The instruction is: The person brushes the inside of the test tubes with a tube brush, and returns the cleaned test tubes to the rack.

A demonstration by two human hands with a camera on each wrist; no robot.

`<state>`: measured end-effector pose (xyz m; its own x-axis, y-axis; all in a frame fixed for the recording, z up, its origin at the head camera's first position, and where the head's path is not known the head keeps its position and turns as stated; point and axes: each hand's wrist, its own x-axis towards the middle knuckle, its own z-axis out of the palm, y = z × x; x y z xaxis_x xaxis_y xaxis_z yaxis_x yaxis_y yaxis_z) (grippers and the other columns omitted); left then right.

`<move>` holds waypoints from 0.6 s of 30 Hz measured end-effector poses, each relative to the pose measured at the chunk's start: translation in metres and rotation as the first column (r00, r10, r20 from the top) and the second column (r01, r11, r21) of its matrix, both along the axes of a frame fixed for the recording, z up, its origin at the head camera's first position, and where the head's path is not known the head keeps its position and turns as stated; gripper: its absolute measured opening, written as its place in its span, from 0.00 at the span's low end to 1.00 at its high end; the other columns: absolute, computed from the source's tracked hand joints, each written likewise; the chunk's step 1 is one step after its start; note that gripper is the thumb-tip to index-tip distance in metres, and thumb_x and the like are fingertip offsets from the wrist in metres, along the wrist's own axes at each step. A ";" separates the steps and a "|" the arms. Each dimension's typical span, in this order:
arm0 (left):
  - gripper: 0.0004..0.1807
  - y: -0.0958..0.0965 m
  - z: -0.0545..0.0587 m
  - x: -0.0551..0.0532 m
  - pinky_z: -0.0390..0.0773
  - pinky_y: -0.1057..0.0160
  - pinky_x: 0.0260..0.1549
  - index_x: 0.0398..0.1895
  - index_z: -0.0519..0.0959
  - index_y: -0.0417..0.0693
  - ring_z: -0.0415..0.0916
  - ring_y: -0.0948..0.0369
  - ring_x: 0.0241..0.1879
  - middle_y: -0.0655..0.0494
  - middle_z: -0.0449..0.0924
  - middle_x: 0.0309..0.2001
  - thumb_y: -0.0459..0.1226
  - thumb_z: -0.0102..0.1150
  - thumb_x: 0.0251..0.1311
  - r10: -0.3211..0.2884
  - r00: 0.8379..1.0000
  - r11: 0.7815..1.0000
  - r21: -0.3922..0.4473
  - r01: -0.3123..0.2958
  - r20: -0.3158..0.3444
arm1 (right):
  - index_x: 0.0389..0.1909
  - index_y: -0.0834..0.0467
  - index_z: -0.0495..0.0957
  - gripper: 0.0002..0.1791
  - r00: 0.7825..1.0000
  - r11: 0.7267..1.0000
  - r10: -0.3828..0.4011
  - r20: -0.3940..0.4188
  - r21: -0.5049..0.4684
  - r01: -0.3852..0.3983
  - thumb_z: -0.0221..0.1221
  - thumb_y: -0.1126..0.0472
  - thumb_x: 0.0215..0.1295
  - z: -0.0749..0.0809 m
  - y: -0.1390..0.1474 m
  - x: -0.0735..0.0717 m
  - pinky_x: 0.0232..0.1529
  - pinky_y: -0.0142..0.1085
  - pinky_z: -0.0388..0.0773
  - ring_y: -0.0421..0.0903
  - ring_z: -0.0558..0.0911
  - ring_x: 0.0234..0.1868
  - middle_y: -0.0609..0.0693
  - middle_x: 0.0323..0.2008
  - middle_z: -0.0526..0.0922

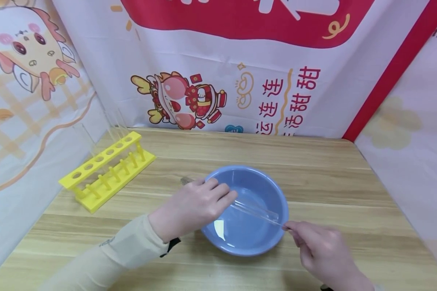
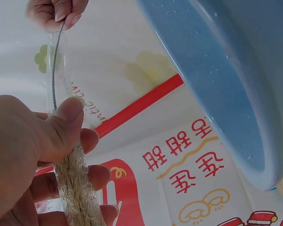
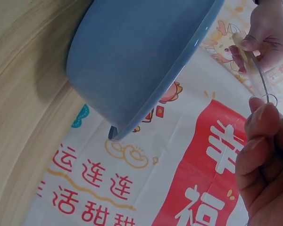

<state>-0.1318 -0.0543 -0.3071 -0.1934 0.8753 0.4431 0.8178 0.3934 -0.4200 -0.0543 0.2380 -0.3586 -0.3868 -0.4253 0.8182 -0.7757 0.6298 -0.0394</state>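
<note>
My left hand [image 1: 196, 208] grips a clear glass test tube [image 1: 256, 212] lying at a slant over the blue basin [image 1: 282, 206]. Inside the tube sits a test tube brush; its pale bristles [image 2: 78, 188] fill the part under my left fingers, as the left wrist view shows. The brush's twisted wire handle [image 2: 54, 70] runs out through the tube's mouth. At the basin's right rim, my right hand [image 1: 324, 250] pinches the end of that wire. Droplets dot the basin's inner wall, and bright reflections show in its bottom.
On the table's left side stands a yellow test tube rack [image 1: 94, 202] with several clear tubes [image 1: 114, 121] upright in it. Printed cloth [image 1: 211, 52] hangs at the back and both sides of the wooden table [image 1: 324, 161].
</note>
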 end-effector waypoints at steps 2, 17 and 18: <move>0.12 0.001 0.000 0.000 0.86 0.60 0.35 0.48 0.82 0.44 0.82 0.56 0.36 0.52 0.83 0.38 0.34 0.67 0.61 0.003 1.000 1.000 0.006 -0.003 0.001 | 0.32 0.61 0.83 0.21 1.000 1.000 0.005 -0.006 0.009 -0.005 0.39 0.67 0.66 0.001 -0.001 0.000 0.16 0.20 0.70 0.30 0.70 0.17 0.39 0.19 0.77; 0.11 0.002 -0.003 0.000 0.79 0.68 0.18 0.46 0.81 0.47 0.79 0.60 0.29 0.55 0.82 0.35 0.36 0.67 0.61 0.040 0.990 0.999 0.016 -0.042 0.137 | 0.36 0.67 0.83 0.13 0.823 0.949 -0.177 -0.539 0.129 0.288 0.49 0.74 0.70 0.006 -0.007 -0.010 0.09 0.39 0.69 0.49 0.75 0.13 0.57 0.22 0.80; 0.12 0.002 -0.003 0.001 0.79 0.69 0.18 0.46 0.81 0.47 0.79 0.60 0.29 0.55 0.82 0.35 0.37 0.68 0.60 0.043 0.989 0.999 0.012 -0.045 0.141 | 0.35 0.67 0.83 0.12 0.812 0.945 -0.183 -0.554 0.127 0.300 0.49 0.74 0.70 0.006 -0.007 -0.011 0.09 0.39 0.69 0.48 0.74 0.13 0.57 0.21 0.80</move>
